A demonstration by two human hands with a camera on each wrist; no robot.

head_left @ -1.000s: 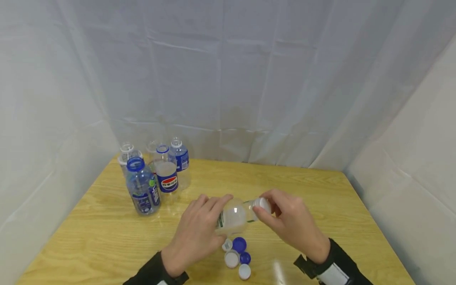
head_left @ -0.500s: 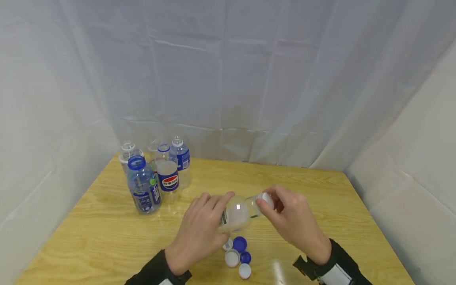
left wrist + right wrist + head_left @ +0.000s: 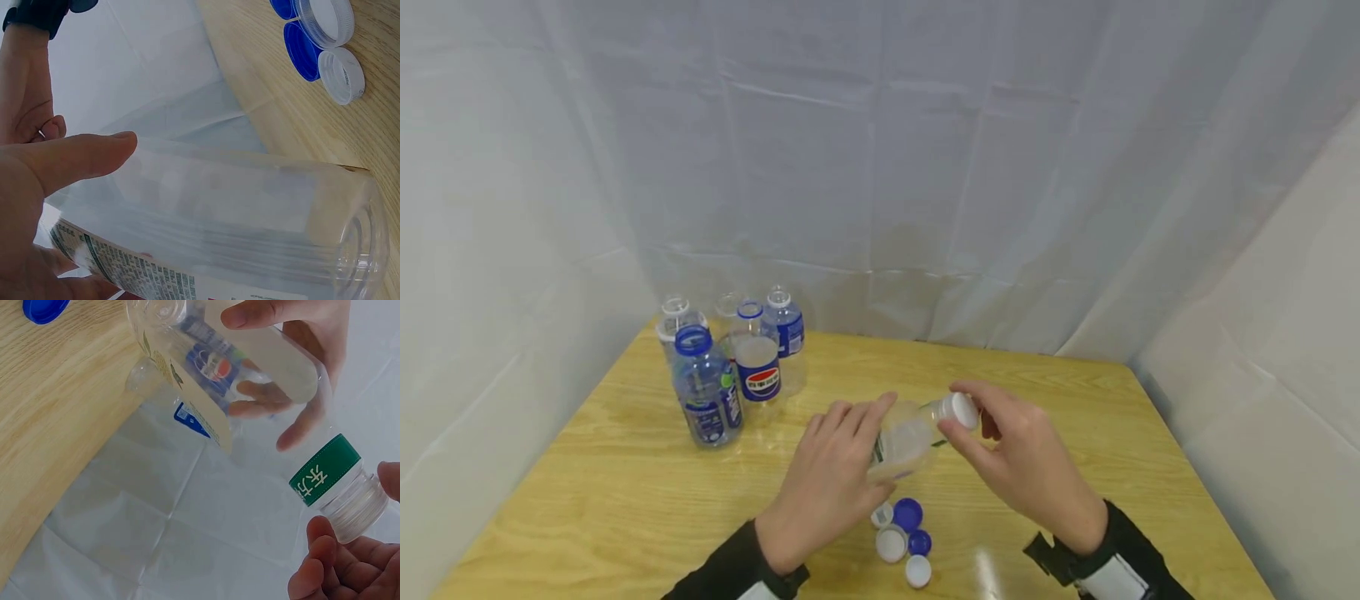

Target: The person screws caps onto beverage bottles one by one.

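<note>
My left hand [image 3: 831, 479] grips a clear plastic bottle [image 3: 904, 442] by its body, tilted above the table with its neck to the right. A white bottle cap [image 3: 961, 411] sits at the end of the neck, and my right hand [image 3: 1018, 450] pinches it between thumb and fingers. In the right wrist view a green band [image 3: 328, 469] runs round the bottle's neck. The left wrist view shows the bottle's printed label [image 3: 137, 269] and my left thumb [image 3: 94, 156] along its side.
Below the hands, several loose blue and white caps [image 3: 892, 543] lie on the wooden table [image 3: 587, 500]. At the back left stand several uncapped bottles, among them a blue-tinted bottle [image 3: 707, 400] and a Pepsi bottle [image 3: 758, 367]. Pale sheeting [image 3: 880, 167] hangs round the table.
Both hands and the bottle have shifted slightly up and to the right. The bottle's neck end and cap now sit a little higher. The bottles and caps on the table lie as before.
</note>
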